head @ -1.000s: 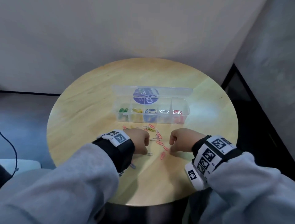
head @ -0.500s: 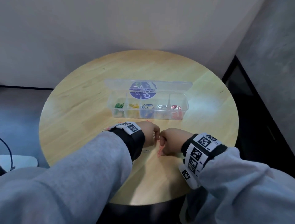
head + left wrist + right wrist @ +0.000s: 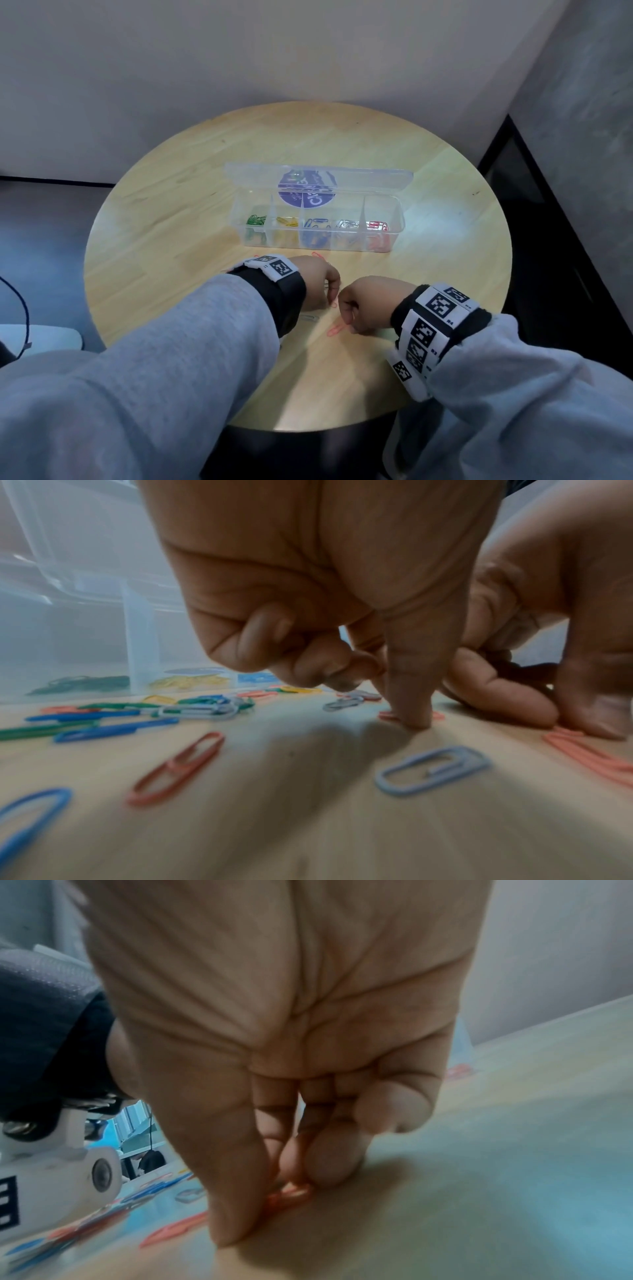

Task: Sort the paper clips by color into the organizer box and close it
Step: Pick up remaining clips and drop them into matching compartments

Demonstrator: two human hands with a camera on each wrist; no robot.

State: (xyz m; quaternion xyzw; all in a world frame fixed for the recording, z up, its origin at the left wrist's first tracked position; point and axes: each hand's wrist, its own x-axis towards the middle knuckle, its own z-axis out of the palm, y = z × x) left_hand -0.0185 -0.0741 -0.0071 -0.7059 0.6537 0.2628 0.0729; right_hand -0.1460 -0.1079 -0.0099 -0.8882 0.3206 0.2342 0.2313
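The clear organizer box (image 3: 397, 219) stands open on the round table, lid tipped back, with green, yellow, blue, pale and red clips in separate compartments. Loose paper clips lie in front of it. My left hand (image 3: 404, 712) has its fingers curled, and its thumb and a finger behind come down onto a red clip (image 3: 387, 715) on the table. Close to its right, my right hand (image 3: 274, 1199) pinches another red clip (image 3: 291, 1194) against the wood between thumb and fingertips. In the head view both hands (image 3: 332, 294) (image 3: 346, 322) sit almost knuckle to knuckle.
Around the left hand lie a red clip (image 3: 174, 767), a pale blue clip (image 3: 431, 769), a blue clip (image 3: 27, 818), and a mixed cluster (image 3: 137, 718) by the box wall. The round wooden table (image 3: 171, 222) stands in a wall corner; its front edge is under my forearms.
My hands were apart a second ago, drew together over the red clips, and now sit a little apart again. The head view has shifted slightly.
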